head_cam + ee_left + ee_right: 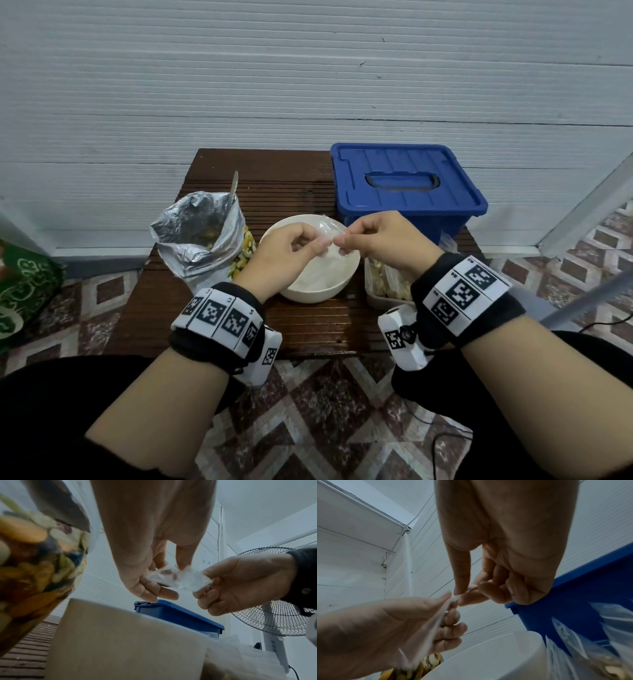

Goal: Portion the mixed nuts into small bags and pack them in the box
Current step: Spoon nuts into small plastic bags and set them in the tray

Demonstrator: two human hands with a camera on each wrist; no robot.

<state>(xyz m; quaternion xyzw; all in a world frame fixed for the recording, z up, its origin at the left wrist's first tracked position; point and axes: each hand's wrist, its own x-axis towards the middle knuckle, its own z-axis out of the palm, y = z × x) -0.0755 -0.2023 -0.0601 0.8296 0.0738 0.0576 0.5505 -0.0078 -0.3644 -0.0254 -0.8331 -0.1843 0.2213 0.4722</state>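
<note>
A: Where's the small bag [329, 237]?

B: Centre of the frame, held over the white bowl [344, 286]. My left hand [287, 249] and right hand [383, 238] both pinch its crumpled top edge; long axis runs left-right between my fingers [169, 595]. I'd say the next step is pulling the mouth open.

A: Containers?

B: Foil nut bag [191, 240], centre-left, open, nuts inside, a spoon handle [234, 186] sticking out. Blue box [407, 186], upper right, lid on. Bowl looks empty. Clear tub [380, 298] at right holds filled bags, I think. All on the table [308, 329].

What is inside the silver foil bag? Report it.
Inside the silver foil bag: a spoon handle rising from the open mouth and a few nuts; mixed nuts show through its clear side. Foil hides the spoon's bowl.
</note>
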